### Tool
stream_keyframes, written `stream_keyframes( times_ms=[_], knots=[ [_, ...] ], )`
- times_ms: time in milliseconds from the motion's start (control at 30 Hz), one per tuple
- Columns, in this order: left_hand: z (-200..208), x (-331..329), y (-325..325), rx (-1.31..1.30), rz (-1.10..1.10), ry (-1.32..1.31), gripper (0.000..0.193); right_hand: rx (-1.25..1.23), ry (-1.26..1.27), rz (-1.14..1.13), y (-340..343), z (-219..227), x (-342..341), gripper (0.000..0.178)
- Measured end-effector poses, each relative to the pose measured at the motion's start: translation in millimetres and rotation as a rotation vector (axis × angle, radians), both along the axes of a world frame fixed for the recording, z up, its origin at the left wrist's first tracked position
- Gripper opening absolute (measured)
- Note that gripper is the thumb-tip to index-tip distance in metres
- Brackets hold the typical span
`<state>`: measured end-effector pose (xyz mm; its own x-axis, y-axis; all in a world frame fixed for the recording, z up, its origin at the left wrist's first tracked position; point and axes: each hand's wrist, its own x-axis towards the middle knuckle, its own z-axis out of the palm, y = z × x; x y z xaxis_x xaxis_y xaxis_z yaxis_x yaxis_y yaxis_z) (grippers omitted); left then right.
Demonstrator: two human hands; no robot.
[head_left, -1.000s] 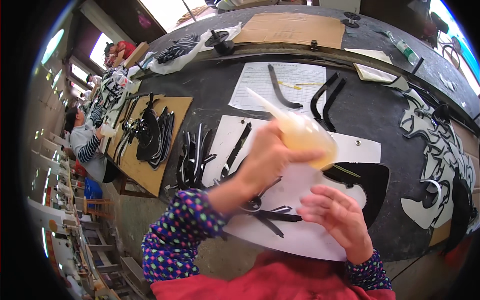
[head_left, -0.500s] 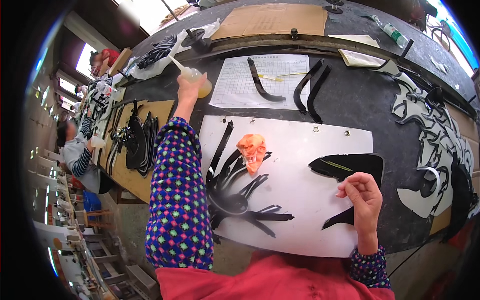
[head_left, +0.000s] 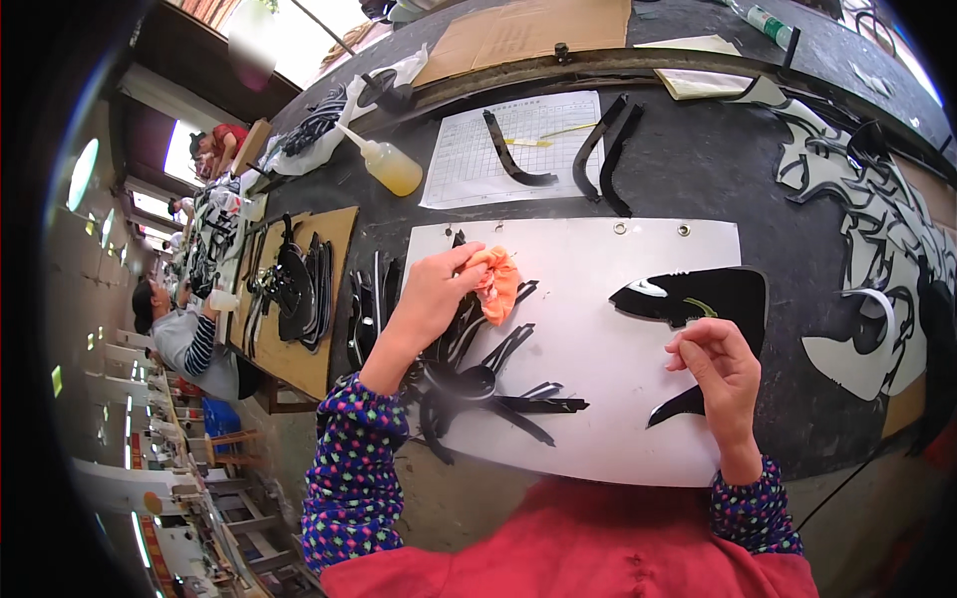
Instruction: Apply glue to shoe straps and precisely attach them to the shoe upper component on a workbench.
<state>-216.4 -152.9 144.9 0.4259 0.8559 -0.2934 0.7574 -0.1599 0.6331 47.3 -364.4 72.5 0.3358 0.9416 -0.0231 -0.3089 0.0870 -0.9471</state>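
Observation:
My left hand (head_left: 439, 294) pinches a crumpled orange cloth (head_left: 498, 286) at the left of a white board (head_left: 588, 369). Long curved black strips and a round black piece (head_left: 461, 382) lie under and below that hand. On the board's right side is a wide black pointed piece (head_left: 688, 299) with a glossy surface. My right hand (head_left: 720, 374) hovers by its lower edge, thumb and fingers pressed together; whether something small is in them I cannot make out. Another black strip (head_left: 678, 406) lies beside this hand, partly hidden by it.
A spouted squeeze bottle (head_left: 392, 167) of yellowish liquid is beside a printed sheet (head_left: 459, 149) with curved black strips on it. Many grey-and-black cut pieces (head_left: 867, 249) pile up at the right. A cardboard sheet (head_left: 528, 40) lies at the back; a co-worker (head_left: 189, 339) works at the left.
My left hand has let go of the squeeze bottle, come back toward me and taken hold of the orange cloth. My right hand stays by the wide black piece.

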Motion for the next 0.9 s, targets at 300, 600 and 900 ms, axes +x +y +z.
stream_keyframes(
  times_ms=[300, 600, 900],
  knots=[
    [21, 32, -77, 0.194, 0.001, -0.315, 0.032, -0.185, -0.107, 0.25, 25, 35, -31, 0.028],
    [23, 36, -96, -0.329, 0.332, -0.728, 0.03, -0.09, 0.017, 0.259, 40, 20, -49, 0.023],
    [37, -4, -65, -0.293, 0.392, -0.859, 0.023, -0.086, 0.116, 0.317, 43, 5, -46, 0.021]
  ],
)
